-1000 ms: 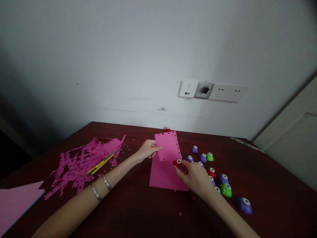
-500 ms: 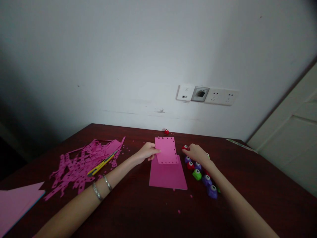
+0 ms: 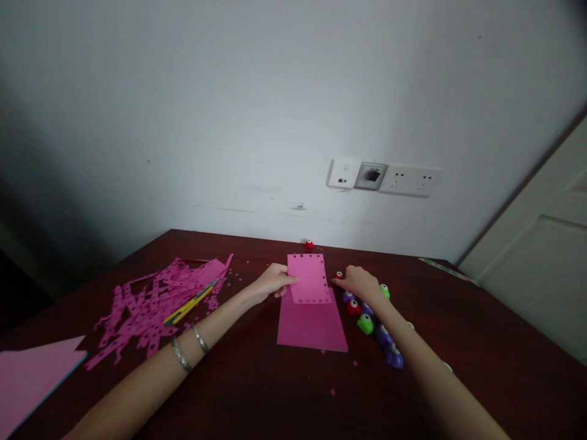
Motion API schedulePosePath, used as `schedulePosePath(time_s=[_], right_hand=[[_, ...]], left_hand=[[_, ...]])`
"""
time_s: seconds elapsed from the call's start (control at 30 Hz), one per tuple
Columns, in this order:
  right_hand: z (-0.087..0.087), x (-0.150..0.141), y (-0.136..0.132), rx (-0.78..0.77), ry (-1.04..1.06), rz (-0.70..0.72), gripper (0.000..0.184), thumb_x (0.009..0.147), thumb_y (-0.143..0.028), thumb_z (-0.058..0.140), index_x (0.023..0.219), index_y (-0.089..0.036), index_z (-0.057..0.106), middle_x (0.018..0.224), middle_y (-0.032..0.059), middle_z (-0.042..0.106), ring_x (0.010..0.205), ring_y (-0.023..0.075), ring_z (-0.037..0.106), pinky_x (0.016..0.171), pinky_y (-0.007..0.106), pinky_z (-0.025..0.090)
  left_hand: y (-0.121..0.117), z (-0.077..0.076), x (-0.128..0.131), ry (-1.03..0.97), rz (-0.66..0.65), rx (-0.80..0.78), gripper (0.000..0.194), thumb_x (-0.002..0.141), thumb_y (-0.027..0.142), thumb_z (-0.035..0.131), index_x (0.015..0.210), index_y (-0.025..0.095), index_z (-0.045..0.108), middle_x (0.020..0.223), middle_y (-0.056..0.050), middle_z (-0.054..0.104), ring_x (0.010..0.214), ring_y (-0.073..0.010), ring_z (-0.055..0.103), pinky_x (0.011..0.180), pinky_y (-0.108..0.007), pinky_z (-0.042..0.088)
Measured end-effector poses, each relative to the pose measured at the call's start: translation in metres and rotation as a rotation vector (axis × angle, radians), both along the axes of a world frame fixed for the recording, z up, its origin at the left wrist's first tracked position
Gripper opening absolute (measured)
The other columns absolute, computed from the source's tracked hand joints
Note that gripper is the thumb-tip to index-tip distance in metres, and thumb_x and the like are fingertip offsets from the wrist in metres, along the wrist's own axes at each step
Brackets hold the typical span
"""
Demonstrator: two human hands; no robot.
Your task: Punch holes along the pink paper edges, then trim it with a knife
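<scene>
My left hand point(image 3: 273, 280) pinches the left edge of a small pink card point(image 3: 309, 278) with holes punched along its border, holding it just above a larger pink sheet point(image 3: 310, 326) that lies flat on the dark wooden table point(image 3: 284, 391). My right hand point(image 3: 360, 282) is closed around a small red punch point(image 3: 338, 275) right beside the card's right edge. Several small purple, red and green punches point(image 3: 365, 322) sit in a cluster under and beside my right forearm.
A heap of punched pink paper strips point(image 3: 151, 302) lies to the left, with a yellow utility knife point(image 3: 190, 302) on it. Pink paper sheets point(image 3: 27, 373) rest at the near left corner. One more red punch point(image 3: 309, 245) stands by the wall. Wall sockets point(image 3: 383, 177) are above.
My right hand carried the red punch from the card's lower right corner up along its right side. The left hand stayed holding the card. The camera shifted slightly.
</scene>
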State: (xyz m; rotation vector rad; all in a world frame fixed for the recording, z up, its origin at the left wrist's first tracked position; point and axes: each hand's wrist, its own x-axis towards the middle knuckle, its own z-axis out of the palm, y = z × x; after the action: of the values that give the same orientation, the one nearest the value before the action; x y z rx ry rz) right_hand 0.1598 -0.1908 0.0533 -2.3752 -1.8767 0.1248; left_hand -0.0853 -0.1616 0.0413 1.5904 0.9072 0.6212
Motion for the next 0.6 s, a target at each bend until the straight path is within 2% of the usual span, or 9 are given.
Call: schedulePosePath(time_s=[0.17,0.33,0.47,0.6], right_hand=[[0.007,-0.001,-0.010,0.070,0.070,0.070,0.037,0.079,-0.044,0.045,0.077,-0.016,0.068,0.084,0.0146,0.068,0.080,0.0251,0.063,0.063,0.030,0.043],[0.016,-0.001,-0.009,0.145,0.151,0.131,0.028,0.079,-0.036,0.045,0.078,-0.020,0.067,0.082,0.0072,0.069,0.079,0.0189,0.062,0.064,0.024,0.041],[0.021,0.000,0.010,0.162,0.197,0.145,0.025,0.078,-0.032,0.047,0.081,-0.018,0.068,0.083,0.0068,0.068,0.078,0.0175,0.062,0.064,0.023,0.040],[0.020,-0.003,0.040,0.108,0.231,0.157,0.022,0.078,-0.026,0.049,0.077,-0.015,0.068,0.074,0.0058,0.068,0.072,0.0159,0.062,0.060,0.021,0.040]], left_hand=[[0.004,-0.008,-0.002,0.026,-0.032,-0.020,0.022,0.072,0.032,0.059,0.077,0.010,0.058,0.044,0.003,0.050,0.033,-0.0051,0.041,0.034,-0.018,0.022],[-0.003,-0.001,-0.002,0.122,-0.089,-0.149,0.020,0.066,0.031,0.065,0.067,0.013,0.055,0.040,0.005,0.047,0.034,-0.0053,0.040,0.034,-0.018,0.021],[-0.008,0.001,-0.003,0.226,-0.189,-0.257,0.021,0.061,0.029,0.068,0.060,0.015,0.052,0.038,0.006,0.045,0.033,-0.0047,0.039,0.035,-0.018,0.022],[-0.010,-0.002,-0.004,0.330,-0.296,-0.203,0.023,0.063,0.034,0.067,0.070,0.015,0.057,0.041,0.004,0.050,0.035,-0.0062,0.044,0.035,-0.018,0.024]])
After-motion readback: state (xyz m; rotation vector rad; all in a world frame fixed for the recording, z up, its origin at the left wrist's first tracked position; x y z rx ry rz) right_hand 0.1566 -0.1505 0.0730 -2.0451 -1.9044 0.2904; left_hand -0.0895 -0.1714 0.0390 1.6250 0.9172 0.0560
